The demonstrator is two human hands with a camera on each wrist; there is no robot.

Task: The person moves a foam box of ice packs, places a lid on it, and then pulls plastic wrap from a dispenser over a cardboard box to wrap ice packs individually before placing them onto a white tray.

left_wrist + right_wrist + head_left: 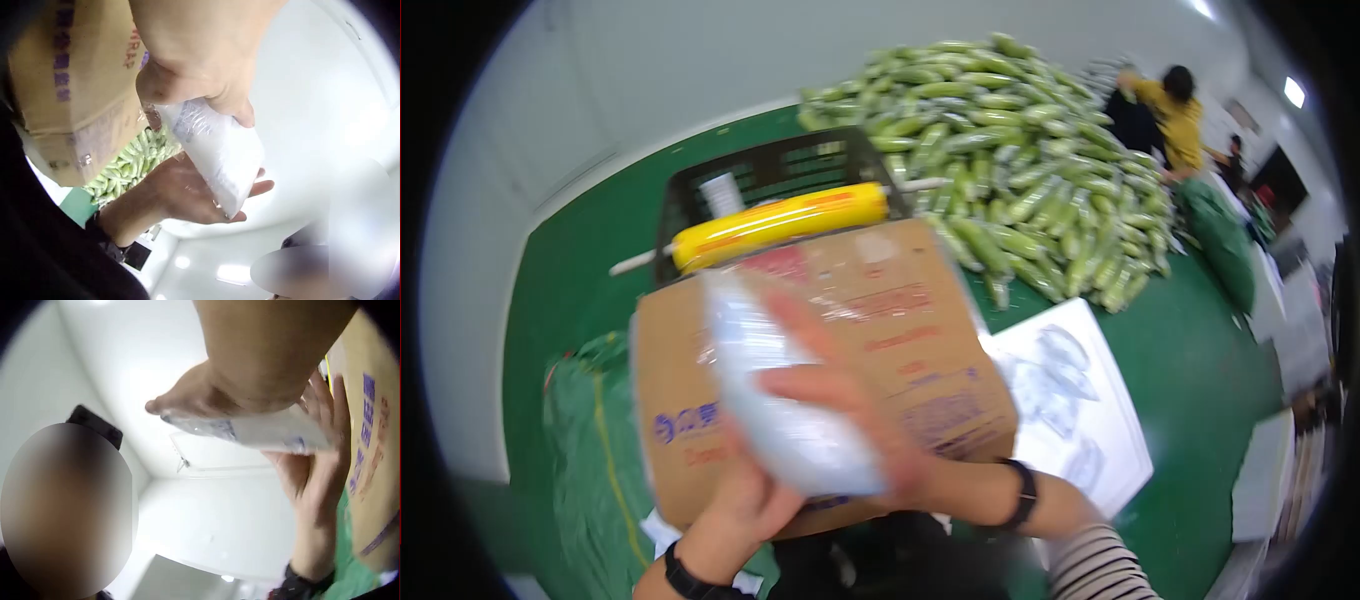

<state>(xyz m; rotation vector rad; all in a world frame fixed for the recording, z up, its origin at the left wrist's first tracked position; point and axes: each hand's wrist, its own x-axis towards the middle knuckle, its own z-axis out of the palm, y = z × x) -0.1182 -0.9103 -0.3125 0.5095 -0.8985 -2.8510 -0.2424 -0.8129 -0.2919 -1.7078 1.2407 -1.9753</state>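
A long white bundle in clear film (750, 340) is held between both hands above a cardboard box (940, 310). My left hand (750, 495) grips its near, lower side in the head view. In the left wrist view, the left hand (200, 69) curls over one end of the bundle (228, 153). My right hand (850, 410), blurred in the head view, lies across the bundle. Straight fingers of the right hand (187, 194) pass behind it in the left wrist view. The film hides what is inside.
A yellow roll on a rod (780, 225) lies across a dark crate (665, 225) behind the box. Wrapped long green vegetables (1020, 170) are heaped beyond. A white sheet (1120, 420) bearing clear plastic pieces is at right, a green sack (580, 450) at left. One person (1180, 120) bends behind the heap.
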